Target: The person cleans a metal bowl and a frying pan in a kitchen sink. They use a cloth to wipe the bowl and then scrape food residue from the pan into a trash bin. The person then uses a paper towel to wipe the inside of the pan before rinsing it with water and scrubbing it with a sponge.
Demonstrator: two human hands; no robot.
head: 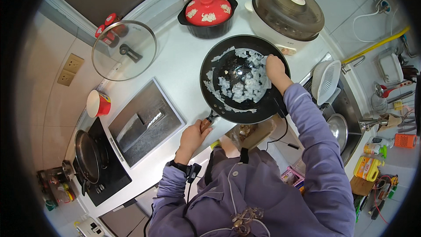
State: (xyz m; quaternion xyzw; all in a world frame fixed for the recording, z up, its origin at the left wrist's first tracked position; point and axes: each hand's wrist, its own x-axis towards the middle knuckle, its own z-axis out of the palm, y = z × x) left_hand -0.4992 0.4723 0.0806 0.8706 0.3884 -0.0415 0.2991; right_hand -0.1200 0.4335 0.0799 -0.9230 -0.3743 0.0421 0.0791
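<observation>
A black frying pan (pixel 217 56) is at the front edge of the white counter, with wet white shreds, seemingly soaked paper, scattered over its inside. My left hand (pixel 193 138) grips the pan's brown handle (pixel 206 124). Inside the pan's right side, my right hand (pixel 276 70) holds a white tissue (pixel 267 81) against the surface. Left of the pan, a glass lid (pixel 111 62) with a black knob stands tilted near the window. A cleaver (pixel 131 130) lies on a grey cutting board (pixel 161 100) in front of it.
Behind the pan stand a black pot with a red lid (pixel 208 10) and an electric cooker (pixel 279 16). A sink (pixel 350 118) with a white colander (pixel 325 80) is at the right. Another pan (pixel 87 156) rests on the black cooktop (pixel 113 177). A red paper cup (pixel 104 103) stands by the wall.
</observation>
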